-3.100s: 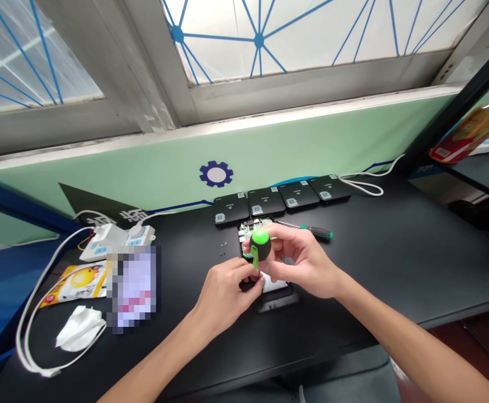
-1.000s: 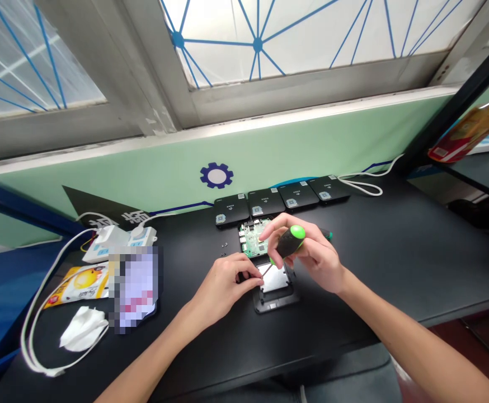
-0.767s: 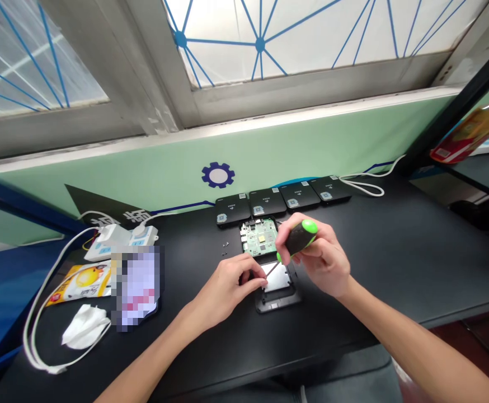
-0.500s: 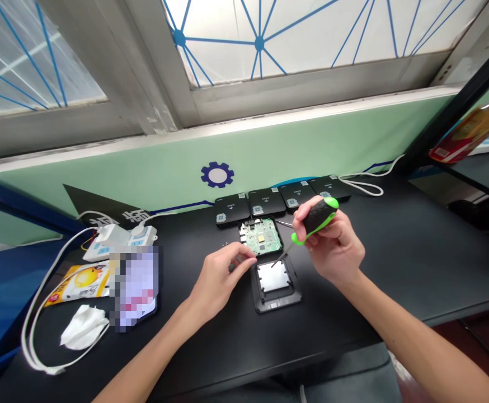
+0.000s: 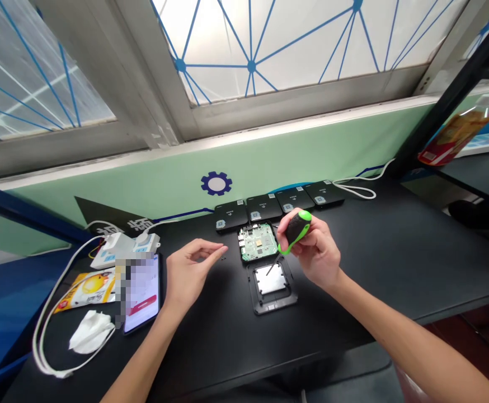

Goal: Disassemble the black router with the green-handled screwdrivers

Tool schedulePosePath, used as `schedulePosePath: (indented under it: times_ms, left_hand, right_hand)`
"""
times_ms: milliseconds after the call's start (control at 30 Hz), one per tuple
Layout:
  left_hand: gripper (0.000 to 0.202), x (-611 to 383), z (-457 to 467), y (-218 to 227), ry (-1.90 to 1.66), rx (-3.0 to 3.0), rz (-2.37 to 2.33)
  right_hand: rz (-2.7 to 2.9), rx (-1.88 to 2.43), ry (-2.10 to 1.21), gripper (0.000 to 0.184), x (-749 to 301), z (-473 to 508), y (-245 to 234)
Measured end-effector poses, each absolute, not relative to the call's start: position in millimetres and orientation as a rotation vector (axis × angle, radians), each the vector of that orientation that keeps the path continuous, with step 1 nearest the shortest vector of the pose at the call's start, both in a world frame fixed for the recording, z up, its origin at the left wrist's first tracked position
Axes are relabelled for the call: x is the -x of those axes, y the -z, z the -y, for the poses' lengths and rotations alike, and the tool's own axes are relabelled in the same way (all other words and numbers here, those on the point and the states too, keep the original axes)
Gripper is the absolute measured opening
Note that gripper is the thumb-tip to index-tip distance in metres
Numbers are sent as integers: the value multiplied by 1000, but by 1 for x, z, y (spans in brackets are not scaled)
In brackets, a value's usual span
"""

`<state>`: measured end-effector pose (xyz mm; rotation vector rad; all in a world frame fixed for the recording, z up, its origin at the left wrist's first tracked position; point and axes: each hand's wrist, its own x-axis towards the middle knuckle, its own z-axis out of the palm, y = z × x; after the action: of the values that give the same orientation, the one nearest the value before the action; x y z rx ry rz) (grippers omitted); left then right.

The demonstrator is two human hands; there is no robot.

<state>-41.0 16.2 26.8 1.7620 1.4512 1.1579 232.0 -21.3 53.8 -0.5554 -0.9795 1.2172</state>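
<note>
My right hand (image 5: 315, 252) grips a screwdriver (image 5: 297, 229) by its black and green handle. Its thin shaft slants down to the left, over the silver plate (image 5: 269, 280) on a black square cover (image 5: 273, 305); I cannot tell whether the tip touches. Behind that cover lies an open black case with a green circuit board (image 5: 258, 242). To its left, my left hand (image 5: 192, 268) has thumb and forefinger pinched together above the table; anything between them is too small to make out. Tiny dark screws (image 5: 223, 258) lie just below those fingertips.
Several closed black boxes (image 5: 231, 215) stand in a row along the wall. On the left are a phone (image 5: 146, 296), a white power strip (image 5: 125, 252), a yellow snack packet (image 5: 89, 288), a crumpled tissue (image 5: 91, 333) and looped white cable. A bottle (image 5: 458, 131) is at right.
My left hand has moved left, from beside the cover to over the small screws. The screwdriver in my right hand has shifted slightly left. The camera view has tilted up a little.
</note>
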Motion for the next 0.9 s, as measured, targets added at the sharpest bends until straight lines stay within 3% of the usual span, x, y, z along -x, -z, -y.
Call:
schedulePosePath:
  times_ms: [433,633,900]
  left_hand:
    - [31,60,-17,-13,-890,-1777,-1662]
    - [26,62,-16,-13,-848,-2093,-1527]
    - [36,61,-15,-10,-830,-2245,-1463]
  right_hand:
    - [967,556,-1245,31,-231,22,-55]
    - [999,552,-1246,32,-231,24,-54]
    - [1005,584,-1235,33,-232,24,-56]
